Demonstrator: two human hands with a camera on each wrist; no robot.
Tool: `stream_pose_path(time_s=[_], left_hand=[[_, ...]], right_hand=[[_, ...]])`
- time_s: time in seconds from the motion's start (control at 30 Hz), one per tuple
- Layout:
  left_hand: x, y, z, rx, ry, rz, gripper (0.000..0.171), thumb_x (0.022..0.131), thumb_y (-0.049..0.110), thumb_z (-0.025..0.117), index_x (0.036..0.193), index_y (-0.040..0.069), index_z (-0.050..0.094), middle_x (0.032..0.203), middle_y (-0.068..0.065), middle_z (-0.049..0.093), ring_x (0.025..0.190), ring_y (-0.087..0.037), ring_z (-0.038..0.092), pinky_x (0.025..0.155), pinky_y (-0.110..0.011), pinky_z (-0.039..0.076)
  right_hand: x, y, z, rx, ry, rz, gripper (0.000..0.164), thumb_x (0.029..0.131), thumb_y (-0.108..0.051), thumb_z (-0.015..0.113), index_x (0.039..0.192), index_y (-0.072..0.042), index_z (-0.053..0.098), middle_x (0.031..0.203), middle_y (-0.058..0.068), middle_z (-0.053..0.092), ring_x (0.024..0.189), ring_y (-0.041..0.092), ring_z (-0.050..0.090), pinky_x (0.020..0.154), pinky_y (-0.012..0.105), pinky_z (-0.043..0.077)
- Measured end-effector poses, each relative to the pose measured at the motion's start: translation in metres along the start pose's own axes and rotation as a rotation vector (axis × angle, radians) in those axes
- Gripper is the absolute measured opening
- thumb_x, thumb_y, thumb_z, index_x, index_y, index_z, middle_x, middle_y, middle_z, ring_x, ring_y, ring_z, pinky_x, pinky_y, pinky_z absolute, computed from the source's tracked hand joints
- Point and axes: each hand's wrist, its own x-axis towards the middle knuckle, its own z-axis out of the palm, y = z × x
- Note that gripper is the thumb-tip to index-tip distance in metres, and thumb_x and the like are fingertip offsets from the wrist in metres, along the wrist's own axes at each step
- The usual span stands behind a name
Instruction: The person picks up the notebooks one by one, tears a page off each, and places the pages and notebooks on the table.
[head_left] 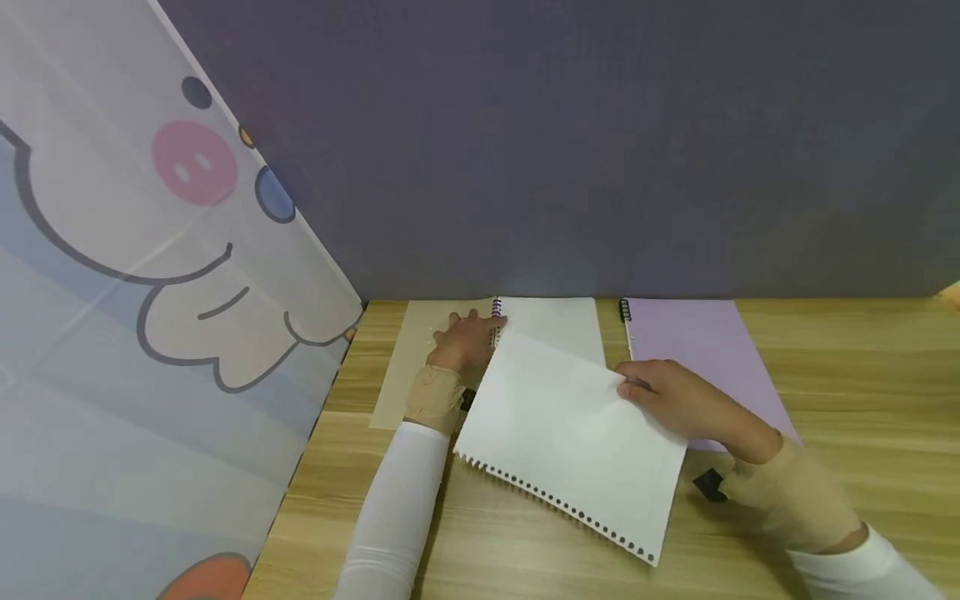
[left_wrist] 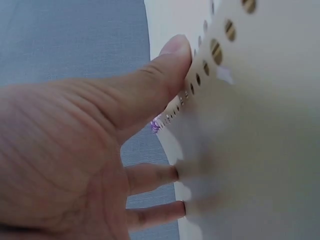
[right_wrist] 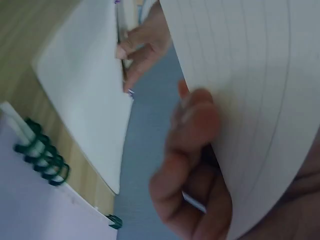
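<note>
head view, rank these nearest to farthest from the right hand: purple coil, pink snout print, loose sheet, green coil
1. Loose sheet: held in the right hand.
2. Green coil: beyond the hand, at the upper left of the lilac notebook.
3. Purple coil: farther left, by the left hand.
4. Pink snout print: far left, on the curtain.

Sheet [head_left: 562, 450], centre of the head view: white, grey ruled lines in the right wrist view. Left of centre: beige cover [head_left: 405, 367], white page [head_left: 555, 319], purple coil [head_left: 497, 308]. Right: lilac notebook [head_left: 697, 350], dark green coil [right_wrist: 42, 155]. Table [head_left: 885, 383]: yellow-brown woodgrain. Panel [head_left: 600, 150]: dark grey. Curtain [head_left: 82, 350], left: pale blue-and-white cartoon, pink oval. Sleeve [head_left: 393, 508]: white.
</note>
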Motion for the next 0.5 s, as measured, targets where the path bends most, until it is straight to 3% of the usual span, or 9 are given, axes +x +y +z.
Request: stream_pose_path(time_s=[0.13, 0.27, 0.4, 0.5], left_hand=[[0.002, -0.005, 0.001, -0.034, 0.005, 0.025, 0.066, 0.082, 0.045, 0.062, 0.14, 0.043, 0.032, 0.144, -0.01, 0.029, 0.121, -0.039, 0.028, 0.087, -0.068, 0.02], [0.003, -0.008, 0.001, -0.054, -0.005, 0.035, 0.07, 0.079, 0.052, 0.062, 0.141, 0.042, 0.031, 0.148, -0.011, 0.023, 0.125, -0.04, 0.023, 0.088, -0.07, 0.016], [0.004, -0.01, 0.002, -0.061, -0.031, 0.028, 0.071, 0.079, 0.053, 0.061, 0.141, 0.044, 0.028, 0.151, -0.011, 0.015, 0.131, -0.042, 0.015, 0.089, -0.07, 0.013], [0.005, -0.01, 0.002, -0.062, -0.03, 0.027, 0.071, 0.079, 0.053, 0.061, 0.141, 0.044, 0.028, 0.151, -0.011, 0.015, 0.13, -0.041, 0.017, 0.089, -0.07, 0.014]], right_hand=[[0.002, -0.001, 0.012, -0.005, -0.116, -0.079, 0.02, 0.095, -0.037, 0.046, 0.083, -0.022, 0.052, 0.064, -0.008, 0.037, 0.06, 0.007, 0.037, 0.058, 0.028, 0.038], [0.003, -0.001, 0.024, -0.005, -0.179, -0.131, 0.016, 0.094, -0.031, 0.048, 0.081, -0.023, 0.052, 0.065, -0.01, 0.037, 0.063, 0.006, 0.04, 0.061, 0.028, 0.039], [0.006, -0.003, 0.038, -0.021, -0.2, -0.156, 0.012, 0.093, -0.027, 0.051, 0.081, -0.024, 0.051, 0.067, -0.011, 0.041, 0.064, 0.006, 0.041, 0.062, 0.028, 0.039], [0.009, -0.004, 0.048, -0.054, -0.177, -0.14, 0.008, 0.091, -0.027, 0.054, 0.083, -0.025, 0.052, 0.068, -0.012, 0.045, 0.062, 0.006, 0.041, 0.059, 0.027, 0.039]])
